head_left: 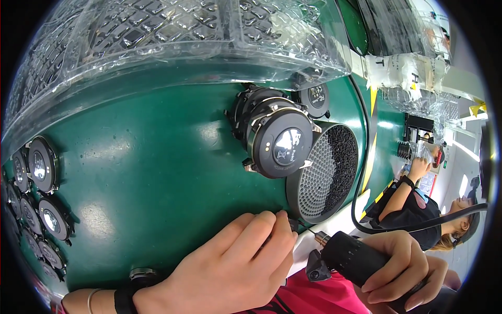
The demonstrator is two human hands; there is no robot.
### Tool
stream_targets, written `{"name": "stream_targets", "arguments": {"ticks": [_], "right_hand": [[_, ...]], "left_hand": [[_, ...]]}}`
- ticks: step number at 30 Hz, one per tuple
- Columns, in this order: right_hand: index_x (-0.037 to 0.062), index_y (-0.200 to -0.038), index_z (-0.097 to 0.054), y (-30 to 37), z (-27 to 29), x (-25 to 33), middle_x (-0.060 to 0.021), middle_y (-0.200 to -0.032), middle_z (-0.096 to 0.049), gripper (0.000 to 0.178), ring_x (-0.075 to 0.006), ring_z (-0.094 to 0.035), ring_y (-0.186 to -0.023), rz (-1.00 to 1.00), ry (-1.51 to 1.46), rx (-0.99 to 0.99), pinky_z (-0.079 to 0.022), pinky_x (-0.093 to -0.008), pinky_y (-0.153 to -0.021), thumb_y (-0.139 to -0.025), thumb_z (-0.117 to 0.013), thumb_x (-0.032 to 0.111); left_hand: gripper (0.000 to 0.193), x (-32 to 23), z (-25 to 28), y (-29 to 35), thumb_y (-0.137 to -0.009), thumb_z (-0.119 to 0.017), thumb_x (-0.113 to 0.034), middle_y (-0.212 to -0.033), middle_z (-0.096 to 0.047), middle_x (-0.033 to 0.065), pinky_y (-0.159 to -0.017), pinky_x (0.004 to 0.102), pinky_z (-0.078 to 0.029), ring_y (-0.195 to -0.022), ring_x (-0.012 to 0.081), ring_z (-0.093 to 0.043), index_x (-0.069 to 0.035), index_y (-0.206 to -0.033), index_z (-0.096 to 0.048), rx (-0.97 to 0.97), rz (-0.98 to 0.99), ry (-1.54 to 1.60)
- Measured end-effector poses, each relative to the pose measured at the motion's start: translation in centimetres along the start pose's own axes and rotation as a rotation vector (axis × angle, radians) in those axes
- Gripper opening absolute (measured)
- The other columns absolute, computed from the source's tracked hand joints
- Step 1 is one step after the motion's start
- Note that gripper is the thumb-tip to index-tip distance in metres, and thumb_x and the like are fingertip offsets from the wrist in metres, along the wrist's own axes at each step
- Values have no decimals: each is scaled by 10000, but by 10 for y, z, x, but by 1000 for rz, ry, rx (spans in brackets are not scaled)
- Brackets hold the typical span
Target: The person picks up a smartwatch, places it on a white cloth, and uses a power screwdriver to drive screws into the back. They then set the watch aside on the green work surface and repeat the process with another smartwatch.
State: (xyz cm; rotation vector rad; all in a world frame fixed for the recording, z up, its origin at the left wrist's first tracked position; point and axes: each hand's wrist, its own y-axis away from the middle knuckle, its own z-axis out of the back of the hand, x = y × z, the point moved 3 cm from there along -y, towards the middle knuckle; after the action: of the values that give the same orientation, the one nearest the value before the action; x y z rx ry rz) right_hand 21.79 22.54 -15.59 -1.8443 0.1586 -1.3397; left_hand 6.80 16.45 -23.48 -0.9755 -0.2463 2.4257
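Observation:
My right hand (405, 269) is wrapped round a black electric screwdriver (355, 257), whose thin bit points left toward my left fingertips. My left hand (230, 267) is closed in a pinch on a small dark part (294, 225) that the fingers mostly hide. Whether the bit touches that part cannot be made out. Just beyond my hands stands a round grey tray (294, 194) with a honeycomb of holes, its right half filled with small black screws (342, 162). Stacked left of the tray are several round black watch cases (282, 144), back covers up.
More watch cases (42, 165) lie in a group at the far left. Clear plastic blister trays (157, 36) span the back of the green table (146, 157). A black cable (365, 136) curves down the right side. At far right another person (413, 209) works.

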Motion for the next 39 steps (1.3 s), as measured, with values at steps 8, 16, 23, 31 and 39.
{"name": "stream_targets", "arguments": {"ticks": [8, 16, 23, 31, 39], "right_hand": [[161, -1276, -558, 1, -8, -3, 11, -902, -595, 432, -110, -573, -570, 9, -3, -46, -506, -236, -491, -881, -730, 199], [112, -1186, -560, 3, 2, -8, -10, -841, -588, 353, -129, -590, -579, 41, -139, 84, -516, -231, -505, -892, -720, 221], [88, -1182, -547, 5, 2, -8, -25, -835, -580, 407, -159, -600, -599, 4, -102, 104, -531, -249, -541, -889, -731, 303], [76, -1235, -525, 6, 5, -10, -33, -835, -568, 483, -170, -601, -608, -15, -101, 80, -534, -265, -566, -897, -717, 363], [71, -1247, -516, 3, 7, -12, -34, -841, -564, 516, -169, -594, -598, -16, -162, 158, -530, -260, -560, -898, -708, 399]], "left_hand": [[275, 0, -1, 1, -809, -663, -147, -1114, -619, 125, -740, 333, -532, -935, 254, -593, -69, -1069, -709, -10, 7, -7], [279, -1, -2, 0, -798, -678, -138, -1122, -609, 129, -736, 332, -528, -937, 250, -586, -69, -1067, -711, -15, 1, -17], [300, -1, -2, 0, -775, -687, -126, -1120, -606, 135, -733, 332, -525, -927, 250, -582, -68, -1068, -713, -25, 7, -16], [310, -1, -2, 0, -766, -686, -117, -1115, -605, 139, -729, 331, -526, -926, 255, -582, -65, -1070, -714, -21, 3, -14], [302, -1, -2, 0, -772, -688, -119, -1112, -605, 136, -739, 334, -527, -924, 257, -583, -65, -1068, -714, -20, 6, -19]]}}
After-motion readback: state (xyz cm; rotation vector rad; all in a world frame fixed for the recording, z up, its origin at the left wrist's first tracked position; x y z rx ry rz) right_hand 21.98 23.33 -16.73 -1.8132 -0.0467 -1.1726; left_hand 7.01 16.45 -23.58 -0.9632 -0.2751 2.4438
